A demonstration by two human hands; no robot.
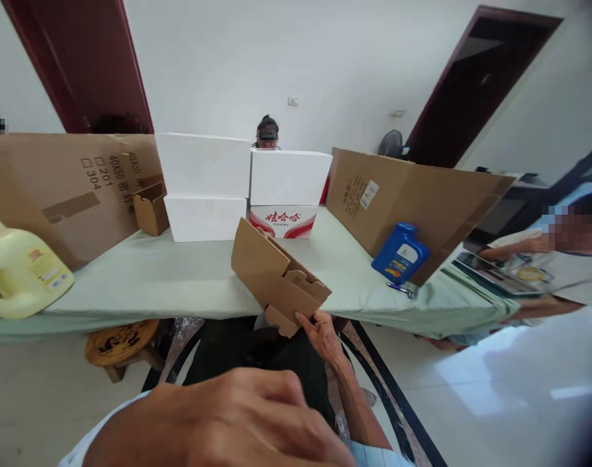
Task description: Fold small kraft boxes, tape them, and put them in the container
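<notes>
A small brown cardboard box (271, 266) with raised flaps and tabs tilts at the front edge of the table. The fingers and thumb of my right hand (322, 337) close on its lower near corner. Close below the camera, my left hand (218, 421) looms large with its back towards me and its fingers curled in. Its fingertips are out of sight, so whatever they may hold is hidden. It is well apart from the box.
White boxes (203, 165) stand stacked at the back, between large cardboard panels (373, 194). A yellow jug (23, 272) is at left. A blue bottle (401, 253) and a small metal tool (400, 290) lie at right. A wooden stool (123, 340) stands below. Other people sit nearby.
</notes>
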